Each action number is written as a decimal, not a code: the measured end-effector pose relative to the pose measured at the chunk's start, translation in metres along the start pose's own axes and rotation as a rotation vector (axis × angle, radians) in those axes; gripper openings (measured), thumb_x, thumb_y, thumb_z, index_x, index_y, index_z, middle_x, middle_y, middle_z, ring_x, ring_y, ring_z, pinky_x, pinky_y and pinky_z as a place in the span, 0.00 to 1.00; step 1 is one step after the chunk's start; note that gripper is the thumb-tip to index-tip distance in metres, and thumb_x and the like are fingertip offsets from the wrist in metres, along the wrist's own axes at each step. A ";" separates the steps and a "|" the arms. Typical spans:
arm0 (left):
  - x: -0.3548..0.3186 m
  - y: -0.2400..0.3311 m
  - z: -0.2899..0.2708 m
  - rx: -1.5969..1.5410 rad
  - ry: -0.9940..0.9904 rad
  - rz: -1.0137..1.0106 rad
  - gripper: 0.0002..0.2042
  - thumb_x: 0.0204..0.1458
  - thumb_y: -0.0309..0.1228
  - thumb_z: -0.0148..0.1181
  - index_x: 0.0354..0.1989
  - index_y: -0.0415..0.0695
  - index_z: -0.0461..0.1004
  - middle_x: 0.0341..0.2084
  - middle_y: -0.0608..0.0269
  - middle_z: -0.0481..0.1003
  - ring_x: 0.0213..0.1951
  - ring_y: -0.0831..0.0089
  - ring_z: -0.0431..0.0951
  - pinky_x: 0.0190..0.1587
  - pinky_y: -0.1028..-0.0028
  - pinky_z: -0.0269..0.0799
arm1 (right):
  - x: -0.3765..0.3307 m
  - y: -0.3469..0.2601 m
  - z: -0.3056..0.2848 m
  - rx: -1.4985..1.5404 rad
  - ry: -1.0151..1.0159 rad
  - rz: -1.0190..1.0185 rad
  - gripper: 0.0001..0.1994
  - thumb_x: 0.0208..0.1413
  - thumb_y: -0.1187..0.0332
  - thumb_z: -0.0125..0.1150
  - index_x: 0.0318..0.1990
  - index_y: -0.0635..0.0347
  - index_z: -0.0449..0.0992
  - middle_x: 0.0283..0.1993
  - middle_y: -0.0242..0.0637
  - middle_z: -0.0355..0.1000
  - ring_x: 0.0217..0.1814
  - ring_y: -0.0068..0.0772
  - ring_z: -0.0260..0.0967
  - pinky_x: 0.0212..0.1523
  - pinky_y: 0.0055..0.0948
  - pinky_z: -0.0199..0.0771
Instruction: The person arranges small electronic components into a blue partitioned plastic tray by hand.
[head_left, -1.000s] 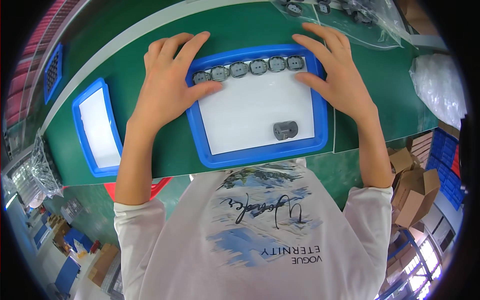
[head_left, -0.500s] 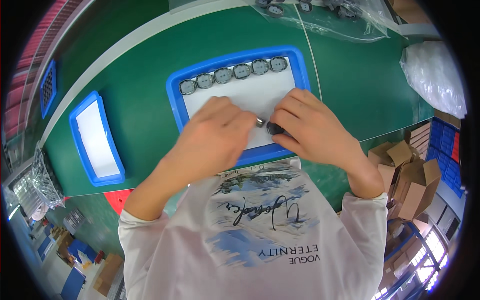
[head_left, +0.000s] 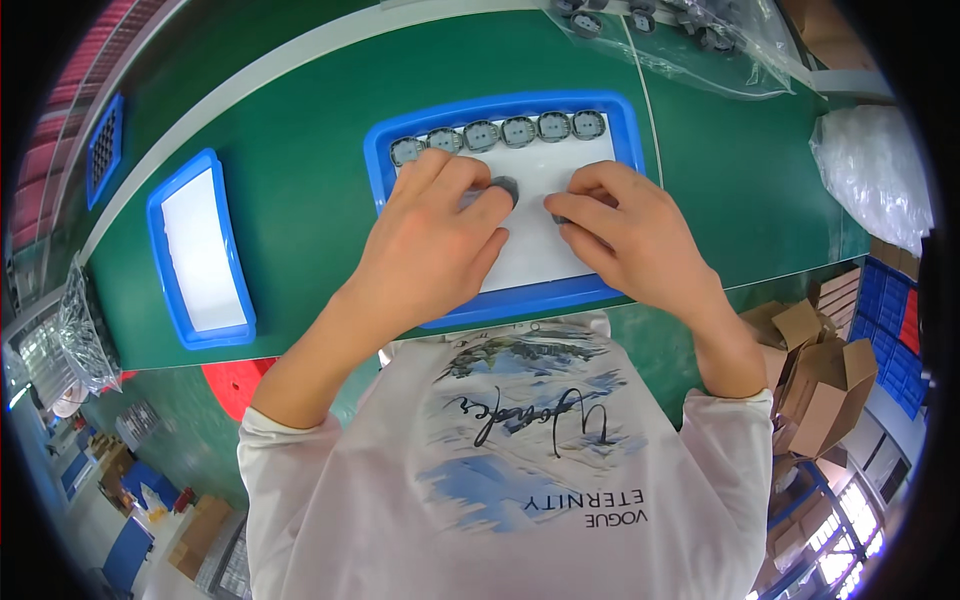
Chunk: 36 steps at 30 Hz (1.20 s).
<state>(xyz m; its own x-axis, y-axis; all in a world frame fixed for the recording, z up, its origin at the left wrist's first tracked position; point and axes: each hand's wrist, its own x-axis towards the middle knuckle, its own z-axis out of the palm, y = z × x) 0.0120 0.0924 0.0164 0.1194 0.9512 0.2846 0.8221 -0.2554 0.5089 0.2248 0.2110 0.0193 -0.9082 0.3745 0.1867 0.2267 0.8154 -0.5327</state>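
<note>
My left hand (head_left: 435, 228) is over the left half of a blue tray (head_left: 500, 103), its thumb and fingers closed on a grey rounded plastic part (head_left: 508, 190). Most of that part is covered by the fingers. To its right, my right hand (head_left: 635, 225) pinches a small dark piece (head_left: 560, 218), largely hidden by the fingertips. A gap shows the white sheet (head_left: 540, 262) lining the tray between the two hands. Along the tray's far side stands a row of several round grey plastic parts (head_left: 519, 131), the leftmost ones close to my left fingers.
Left on the green table (head_left: 300, 130) is a second blue tray (head_left: 240, 295) with a white lining. A clear plastic bag (head_left: 740, 70) with more grey parts lies at the far right. White plastic wrap (head_left: 870, 175) sits at the right edge, above open cardboard boxes (head_left: 830, 380).
My hands have drawn slightly apart and moved up the tray. The left hand has turned, so a grey part shows at its fingertips. The whole view has shifted a little.
</note>
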 end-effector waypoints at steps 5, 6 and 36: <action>0.002 -0.004 0.010 0.014 -0.026 -0.014 0.12 0.47 0.23 0.66 0.41 0.43 0.77 0.40 0.58 0.73 0.46 0.58 0.71 0.49 0.61 0.69 | 0.009 -0.008 0.010 0.209 0.108 0.044 0.12 0.53 0.76 0.67 0.45 0.59 0.81 0.47 0.39 0.75 0.40 0.41 0.75 0.39 0.33 0.78; 0.003 -0.004 0.009 0.024 0.016 0.016 0.11 0.47 0.22 0.65 0.41 0.42 0.76 0.40 0.58 0.73 0.46 0.58 0.71 0.49 0.61 0.69 | 0.010 -0.007 0.010 0.174 0.113 0.035 0.11 0.52 0.76 0.67 0.44 0.59 0.80 0.47 0.39 0.75 0.42 0.41 0.75 0.40 0.34 0.77; -0.022 0.004 -0.010 -0.046 -0.057 -0.011 0.23 0.43 0.21 0.70 0.51 0.40 0.75 0.39 0.58 0.77 0.40 0.57 0.74 0.43 0.63 0.72 | 0.016 -0.010 0.015 0.002 0.030 -0.108 0.09 0.47 0.79 0.69 0.36 0.62 0.78 0.48 0.39 0.72 0.45 0.42 0.72 0.44 0.37 0.75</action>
<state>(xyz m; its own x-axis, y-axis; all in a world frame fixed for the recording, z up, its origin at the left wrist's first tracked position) 0.0075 0.0683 0.0202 0.1428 0.9621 0.2325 0.7973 -0.2510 0.5489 0.2028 0.2021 0.0152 -0.9165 0.2977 0.2674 0.1275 0.8507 -0.5100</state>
